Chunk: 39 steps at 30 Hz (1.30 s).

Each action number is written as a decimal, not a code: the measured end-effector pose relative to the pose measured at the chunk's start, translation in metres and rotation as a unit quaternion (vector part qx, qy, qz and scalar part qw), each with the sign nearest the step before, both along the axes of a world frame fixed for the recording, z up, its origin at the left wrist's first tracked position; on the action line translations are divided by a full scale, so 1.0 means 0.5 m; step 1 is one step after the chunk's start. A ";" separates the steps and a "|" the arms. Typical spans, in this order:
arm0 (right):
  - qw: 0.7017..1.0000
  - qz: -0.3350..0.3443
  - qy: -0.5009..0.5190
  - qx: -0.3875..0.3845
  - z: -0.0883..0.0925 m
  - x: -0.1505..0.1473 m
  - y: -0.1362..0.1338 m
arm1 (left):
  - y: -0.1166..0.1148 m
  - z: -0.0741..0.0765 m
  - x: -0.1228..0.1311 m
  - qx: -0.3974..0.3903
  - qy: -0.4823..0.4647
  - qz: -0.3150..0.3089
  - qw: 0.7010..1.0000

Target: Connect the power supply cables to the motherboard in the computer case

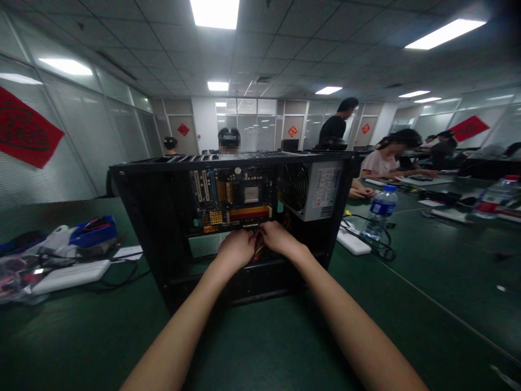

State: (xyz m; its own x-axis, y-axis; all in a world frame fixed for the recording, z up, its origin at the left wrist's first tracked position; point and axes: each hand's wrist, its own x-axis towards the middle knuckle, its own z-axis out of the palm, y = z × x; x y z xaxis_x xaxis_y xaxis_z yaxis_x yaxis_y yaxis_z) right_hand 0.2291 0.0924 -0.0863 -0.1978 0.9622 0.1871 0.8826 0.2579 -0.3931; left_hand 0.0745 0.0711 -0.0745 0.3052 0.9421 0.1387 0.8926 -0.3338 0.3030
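An open black computer case (148, 228) stands on the green table in front of me. Inside it a motherboard (252, 194) fills the upper middle, and a silver power supply (325, 190) with a round fan sits at the upper right. Both my hands reach in below the board. My left hand (238, 247) and my right hand (279, 237) are close together, fingers closed around a bundle of red, yellow and black cables (259, 247) that hangs between them. The fingertips are partly hidden, and I cannot make out any plug.
Left of the case lie a white power strip (71, 276), plastic bags (24, 271) and a blue box (93, 232). On the right are another white strip (353, 239), a water bottle (379, 213) and black cable loops (386, 251). Other people sit or stand farther back.
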 end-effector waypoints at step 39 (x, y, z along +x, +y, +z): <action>1.000 -0.015 0.010 -0.002 0.000 0.001 0.002 | -0.013 0.004 -0.002 0.075 0.032 0.017 0.997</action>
State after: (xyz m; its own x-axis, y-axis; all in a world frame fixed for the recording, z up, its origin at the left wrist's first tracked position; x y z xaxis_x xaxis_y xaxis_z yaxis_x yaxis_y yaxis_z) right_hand 0.2294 0.0935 -0.0861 -0.1654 0.9685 0.1864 0.8814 0.2299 -0.4127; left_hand 0.0737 0.0647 -0.0726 0.2867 0.9221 0.2601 0.9202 -0.3405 0.1932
